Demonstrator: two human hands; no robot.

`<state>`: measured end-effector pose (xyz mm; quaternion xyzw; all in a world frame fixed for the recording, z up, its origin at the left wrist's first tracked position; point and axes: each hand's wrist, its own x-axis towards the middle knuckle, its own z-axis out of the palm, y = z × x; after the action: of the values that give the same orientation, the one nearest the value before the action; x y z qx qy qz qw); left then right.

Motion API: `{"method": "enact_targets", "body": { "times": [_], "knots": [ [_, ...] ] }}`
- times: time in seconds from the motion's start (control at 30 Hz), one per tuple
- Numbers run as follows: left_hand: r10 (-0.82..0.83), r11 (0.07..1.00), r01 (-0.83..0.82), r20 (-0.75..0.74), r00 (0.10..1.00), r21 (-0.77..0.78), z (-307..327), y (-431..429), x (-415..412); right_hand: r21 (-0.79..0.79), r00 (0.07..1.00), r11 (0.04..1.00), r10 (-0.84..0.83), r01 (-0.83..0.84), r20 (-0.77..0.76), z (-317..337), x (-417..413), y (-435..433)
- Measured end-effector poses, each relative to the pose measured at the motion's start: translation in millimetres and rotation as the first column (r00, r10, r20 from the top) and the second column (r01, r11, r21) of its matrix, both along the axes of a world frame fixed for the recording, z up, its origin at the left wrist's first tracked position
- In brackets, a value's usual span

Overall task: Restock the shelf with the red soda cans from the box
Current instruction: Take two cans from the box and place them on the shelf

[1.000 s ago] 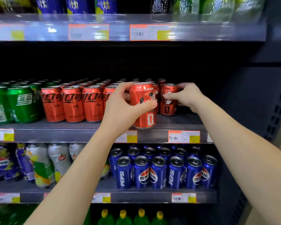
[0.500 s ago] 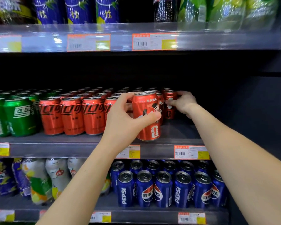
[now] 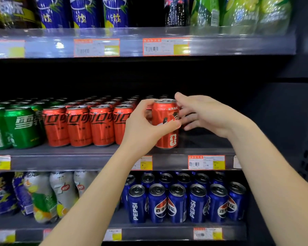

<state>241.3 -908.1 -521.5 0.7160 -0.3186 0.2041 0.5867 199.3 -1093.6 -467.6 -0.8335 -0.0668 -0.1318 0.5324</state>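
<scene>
My left hand [image 3: 146, 128] grips a red soda can [image 3: 165, 126] that stands upright on the front of the middle shelf [image 3: 78, 161], at the right end of the row of red cans [image 3: 89, 126]. My right hand [image 3: 203, 114] hovers just right of that can with fingers spread and nothing in it; its fingertips are near the can's top and side. More red cans fill the rows behind. The box is out of view.
Green cans [image 3: 16, 126] stand left of the red ones. The shelf section right of the held can is bare and dark. Blue Pepsi cans [image 3: 185, 203] and bottles [image 3: 43, 194] fill the shelf below. Bottles line the top shelf [image 3: 238, 45].
My right hand let go of the can deeper in the shelf and drew back toward the held can. My left hand set its can down on the shelf front.
</scene>
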Motion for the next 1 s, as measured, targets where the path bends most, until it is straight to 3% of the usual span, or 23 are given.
{"method": "enact_targets", "body": {
  "times": [0.07,0.23,0.37,0.43,0.6,0.77,1.0],
  "knots": [
    [-0.004,1.0,0.004,0.036,0.999,0.0,1.2,-4.8,1.2,-0.069,0.996,0.994,0.083,-0.081,0.027,-5.4,-14.3,4.7],
    [-0.02,0.999,0.017,0.073,0.997,0.036,3.6,-15.2,8.5,0.02,0.991,0.999,-0.034,0.032,0.131,-10.1,-15.0,7.5],
    [-0.07,0.976,0.058,0.051,0.996,0.21,14.8,-18.5,13.5,0.084,0.974,0.992,-0.114,0.099,0.197,-9.2,-20.1,0.7],
    [0.005,0.949,-0.033,0.089,0.996,0.312,20.5,-13.6,13.7,0.099,0.96,0.979,-0.193,0.176,0.202,-9.1,-17.7,-5.9],
    [0.269,0.859,-0.381,0.332,0.904,0.342,27.3,5.7,12.1,0.132,0.944,0.951,-0.296,0.279,0.144,-18.0,7.8,-25.1],
    [0.238,0.782,-0.416,0.394,0.888,0.464,25.0,14.5,7.3,0.086,0.918,0.927,-0.374,0.365,0.134,-29.6,51.8,-34.3],
    [0.249,0.76,-0.478,0.482,0.84,0.441,21.9,25.4,5.8,0.104,0.898,0.905,-0.423,0.412,0.121,-40.1,85.5,-47.6]
  ]
}}
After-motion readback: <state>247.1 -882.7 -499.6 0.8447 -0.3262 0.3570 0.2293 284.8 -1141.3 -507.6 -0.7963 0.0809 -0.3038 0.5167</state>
